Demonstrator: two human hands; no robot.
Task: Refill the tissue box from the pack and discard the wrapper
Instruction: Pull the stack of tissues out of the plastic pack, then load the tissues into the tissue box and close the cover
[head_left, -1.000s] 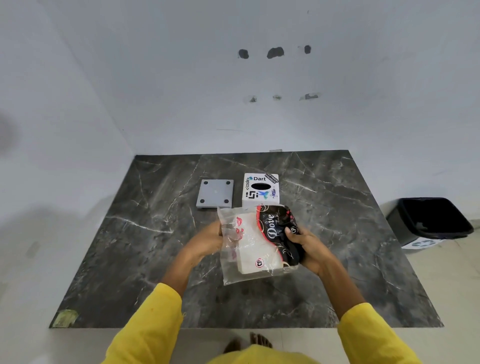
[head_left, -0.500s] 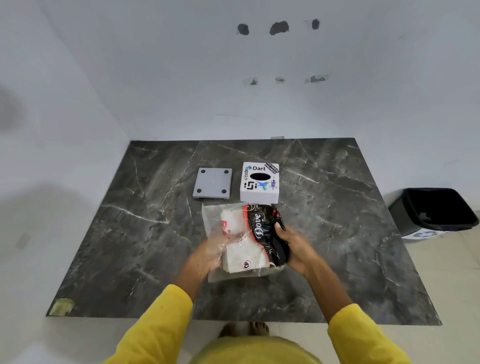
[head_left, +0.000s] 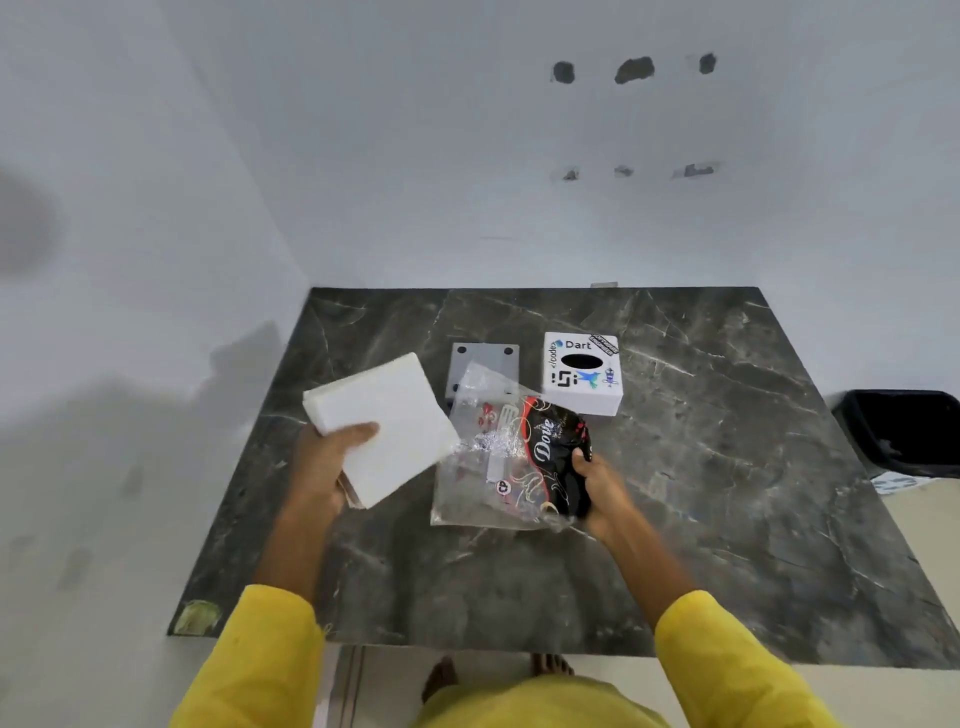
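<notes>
My left hand (head_left: 324, 460) grips a white stack of tissues (head_left: 387, 423), held above the left part of the dark marble table (head_left: 701, 493), fully clear of the pack. My right hand (head_left: 602, 486) clutches the emptied plastic wrapper (head_left: 511, 457), clear with a black and red printed end, at the middle of the table. The white tissue box (head_left: 582, 376), with a black oval slot on top, stands just behind the wrapper. Its grey base plate (head_left: 483, 358) lies flat to the left of the box, partly hidden by the wrapper.
A black waste bin (head_left: 904, 434) stands on the floor off the table's right edge. White walls close the back and left sides. A small greenish patch (head_left: 195, 616) marks the table's near left corner.
My left hand has drawn the tissue stack out of the wrapper and moved it up and to the left. The wrapper now hangs limp in my right hand.
</notes>
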